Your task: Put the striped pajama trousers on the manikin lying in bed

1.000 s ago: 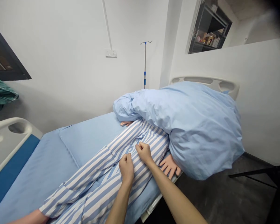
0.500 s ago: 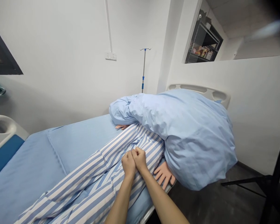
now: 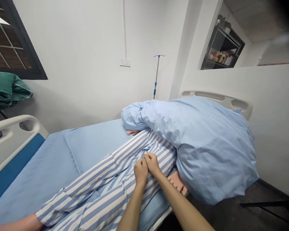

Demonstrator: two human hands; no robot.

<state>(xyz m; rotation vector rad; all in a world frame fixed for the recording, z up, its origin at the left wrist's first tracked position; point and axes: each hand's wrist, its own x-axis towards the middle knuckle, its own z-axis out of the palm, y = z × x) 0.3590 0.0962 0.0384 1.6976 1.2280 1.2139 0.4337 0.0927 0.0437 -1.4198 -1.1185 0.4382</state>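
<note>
My left hand (image 3: 141, 170) and my right hand (image 3: 152, 163) are closed in fists, side by side and touching. Both are over the upper part of blue-and-white striped trousers (image 3: 118, 157), worn by a figure lying on the bed that looks like a mannequin. Their palms face away from me, so anything inside them is hidden. A light blue quilt (image 3: 207, 134) is bunched over the figure's upper body. One mannequin hand (image 3: 177, 183) sticks out beside my right forearm; another (image 3: 133, 132) shows at the quilt's far edge.
The bed has a light blue sheet (image 3: 96, 131), a footboard (image 3: 12, 128) at left and a headboard (image 3: 243, 106) at right. An IV pole (image 3: 157, 75) stands behind it. Green cloth (image 3: 9, 89) hangs at far left. Black furniture legs (image 3: 267, 204) are at lower right.
The view has turned left, so more of the window, green cloth and footboard shows, and a bare lower leg of the figure appears. My fists stay together over the trousers.
</note>
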